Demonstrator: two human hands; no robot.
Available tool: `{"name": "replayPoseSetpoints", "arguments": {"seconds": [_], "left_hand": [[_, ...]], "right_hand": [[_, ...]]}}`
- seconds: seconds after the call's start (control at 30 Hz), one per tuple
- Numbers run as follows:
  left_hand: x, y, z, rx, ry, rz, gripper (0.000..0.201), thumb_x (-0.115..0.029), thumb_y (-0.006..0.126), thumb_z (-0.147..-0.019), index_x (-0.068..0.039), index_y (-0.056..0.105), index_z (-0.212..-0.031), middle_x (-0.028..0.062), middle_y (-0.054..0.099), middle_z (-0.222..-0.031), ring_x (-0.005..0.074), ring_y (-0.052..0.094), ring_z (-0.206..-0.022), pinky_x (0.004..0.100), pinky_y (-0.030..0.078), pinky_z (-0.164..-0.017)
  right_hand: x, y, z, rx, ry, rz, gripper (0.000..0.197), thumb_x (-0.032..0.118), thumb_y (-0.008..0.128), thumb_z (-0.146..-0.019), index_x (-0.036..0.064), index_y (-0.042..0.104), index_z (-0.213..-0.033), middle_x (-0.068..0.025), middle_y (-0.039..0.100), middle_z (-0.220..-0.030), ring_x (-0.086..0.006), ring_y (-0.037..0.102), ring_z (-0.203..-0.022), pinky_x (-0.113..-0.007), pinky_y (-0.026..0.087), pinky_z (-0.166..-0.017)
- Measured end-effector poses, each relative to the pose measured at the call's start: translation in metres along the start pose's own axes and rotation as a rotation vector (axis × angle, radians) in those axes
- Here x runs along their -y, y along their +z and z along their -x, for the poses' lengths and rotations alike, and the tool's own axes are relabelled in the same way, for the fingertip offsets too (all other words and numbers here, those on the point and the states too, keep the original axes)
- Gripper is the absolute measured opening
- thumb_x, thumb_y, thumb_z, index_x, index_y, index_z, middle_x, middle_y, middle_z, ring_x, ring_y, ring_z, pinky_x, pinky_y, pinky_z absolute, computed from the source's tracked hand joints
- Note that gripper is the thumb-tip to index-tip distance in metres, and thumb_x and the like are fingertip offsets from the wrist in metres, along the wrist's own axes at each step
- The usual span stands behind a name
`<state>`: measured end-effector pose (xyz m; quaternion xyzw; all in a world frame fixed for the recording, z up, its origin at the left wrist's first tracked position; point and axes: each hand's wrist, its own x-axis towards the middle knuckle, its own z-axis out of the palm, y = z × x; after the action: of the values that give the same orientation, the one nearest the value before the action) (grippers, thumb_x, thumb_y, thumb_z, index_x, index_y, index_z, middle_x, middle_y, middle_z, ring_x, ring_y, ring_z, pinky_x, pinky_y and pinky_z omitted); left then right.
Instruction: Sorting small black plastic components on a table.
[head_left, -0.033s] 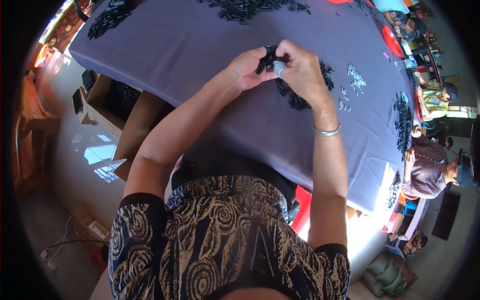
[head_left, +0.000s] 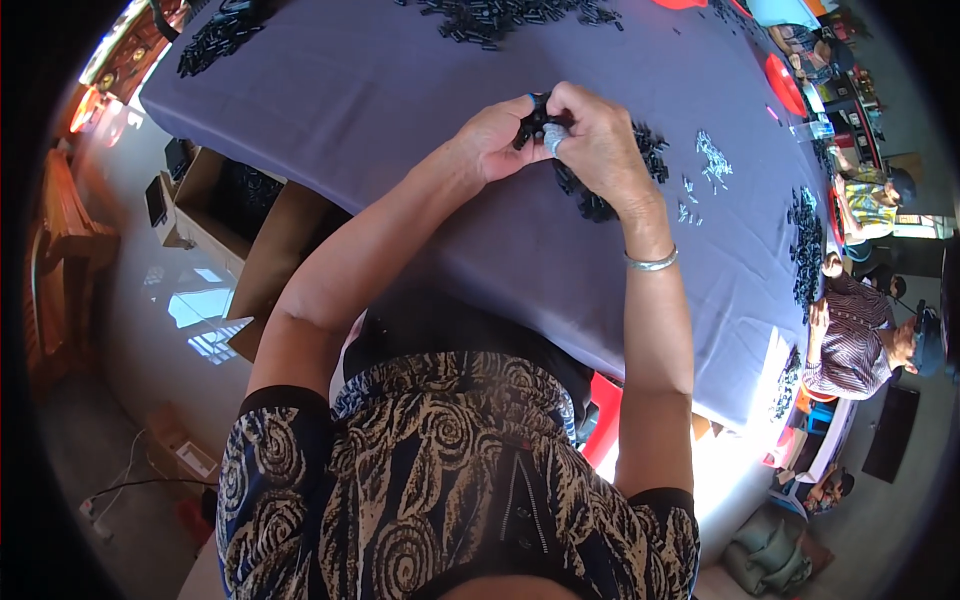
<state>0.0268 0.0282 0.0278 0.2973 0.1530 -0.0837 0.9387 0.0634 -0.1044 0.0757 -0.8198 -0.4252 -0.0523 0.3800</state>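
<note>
My left hand point(head_left: 497, 140) is closed round several small black parts point(head_left: 538, 118), holding them above the table. My right hand point(head_left: 597, 140) meets it from the right, its fingers bent in against the same black parts. A whitish wrap point(head_left: 555, 139) covers one finger of the right hand, and a silver bangle point(head_left: 652, 261) circles that wrist. Just under and beside the right hand lies a pile of black pieces point(head_left: 652, 150), partly hidden by it. Small shiny silver pieces point(head_left: 713, 155) are scattered farther right. What exactly the right fingertips pinch is hidden.
The table has a grey-purple cloth point(head_left: 400, 90). More black pieces lie in heaps at the far edge point(head_left: 490, 18), far left point(head_left: 215, 40) and right side point(head_left: 803, 240). An open cardboard box point(head_left: 225, 205) stands left below the table. Other people point(head_left: 850, 335) sit along the right.
My right hand has shifted very slightly left, its fingers still at the black parts. The left hand stays almost where it was.
</note>
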Motion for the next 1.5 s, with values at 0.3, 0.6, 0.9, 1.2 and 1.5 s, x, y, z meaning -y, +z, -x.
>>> {"name": "replayPoseSetpoints", "arguments": {"seconds": [0.3,0.6,0.9,1.2,1.5], "left_hand": [[-0.004,0.003,0.002,-0.065,-0.013,0.085,0.034,-0.025,0.027,-0.102,0.002,0.045,-0.113,0.013,0.055,-0.111,0.0223,0.059,-0.097,0.0387,0.055,-0.086],[0.0,-0.001,-0.001,-0.083,-0.012,0.155,0.031,-0.023,0.03,-0.102,0.0,0.05,-0.103,0.0115,0.056,-0.098,0.0208,0.058,-0.08,0.0392,0.056,-0.078],[-0.054,-0.047,0.021,0.193,-0.144,0.08,0.027,-0.028,0.039,-0.1,-0.006,0.049,-0.089,-0.0018,0.039,-0.072,0.0063,0.035,-0.057,0.019,0.026,-0.043],[-0.117,-0.145,0.153,-0.001,-0.181,-0.766,0.047,-0.048,0.052,-0.091,-0.006,0.054,-0.07,0.0002,0.044,-0.053,0.0061,0.037,-0.039,0.0179,0.025,-0.034],[-0.085,-0.285,0.151,0.082,-0.626,-1.86,0.024,-0.013,0.046,-0.084,-0.003,0.06,-0.068,0.0048,0.055,-0.054,0.0083,0.05,-0.042,0.0249,0.034,-0.036]], "right_hand": [[0.012,-0.005,-0.002,0.077,0.027,0.038,0.016,-0.006,0.065,-0.071,0.0004,0.059,-0.084,-0.0115,0.057,-0.075,-0.0264,0.059,-0.065,-0.037,0.047,-0.06],[0.005,-0.013,0.009,-0.105,0.075,-0.087,0.019,-0.007,0.067,-0.072,0.0019,0.062,-0.088,-0.0054,0.06,-0.08,-0.0146,0.06,-0.066,-0.028,0.049,-0.06],[-0.054,-0.053,0.065,-0.251,0.27,-0.324,0.011,-0.003,0.065,-0.083,0.0032,0.066,-0.092,0.0048,0.063,-0.079,-0.0022,0.055,-0.072,-0.018,0.046,-0.068],[-0.089,-0.075,0.105,-0.364,0.462,-0.31,0.008,-0.002,0.063,-0.084,0.0023,0.066,-0.091,0.006,0.061,-0.079,-0.0017,0.053,-0.073,-0.018,0.044,-0.066],[-0.093,-0.074,0.115,-0.411,0.476,-0.311,0.007,0.0,0.064,-0.084,0.0036,0.067,-0.089,0.0062,0.059,-0.075,-0.0016,0.05,-0.07,-0.019,0.042,-0.064]]}}
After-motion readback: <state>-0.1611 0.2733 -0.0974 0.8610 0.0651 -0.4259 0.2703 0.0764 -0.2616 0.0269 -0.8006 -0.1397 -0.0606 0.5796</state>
